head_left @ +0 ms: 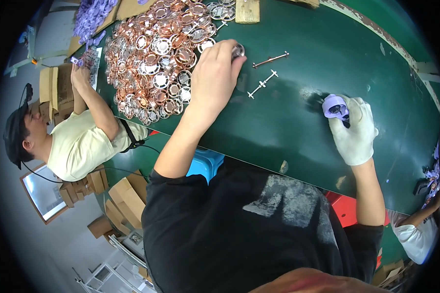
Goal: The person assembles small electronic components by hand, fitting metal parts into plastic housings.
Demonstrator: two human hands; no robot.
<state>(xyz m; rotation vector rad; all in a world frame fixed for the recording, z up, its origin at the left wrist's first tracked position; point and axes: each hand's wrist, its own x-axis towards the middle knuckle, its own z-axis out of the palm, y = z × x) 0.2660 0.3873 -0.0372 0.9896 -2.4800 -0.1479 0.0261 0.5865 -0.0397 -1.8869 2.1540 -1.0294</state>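
At the right edge of a big heap of copper and silver round disc parts (156, 63), my bare left hand (212, 75) has its fingers closed on a small round disc part (238, 51). My right hand (354, 128), in a white glove, grips a purple ring-shaped plastic part (334, 105) above the green tabletop (288, 127). Something dark shows inside and below the ring, too shadowed to name. Between my hands lie two thin rods with small crosspieces, one copper-coloured (270, 59) and one silver (262, 84).
A wooden block (248, 10) sits at the table's far side. Purple parts (90, 19) are piled at the far left, where a co-worker (83, 132) handles parts. Another person's arm (428, 210) reaches purple parts at right. Blue (205, 163) and red (344, 207) stools stand by the near edge.
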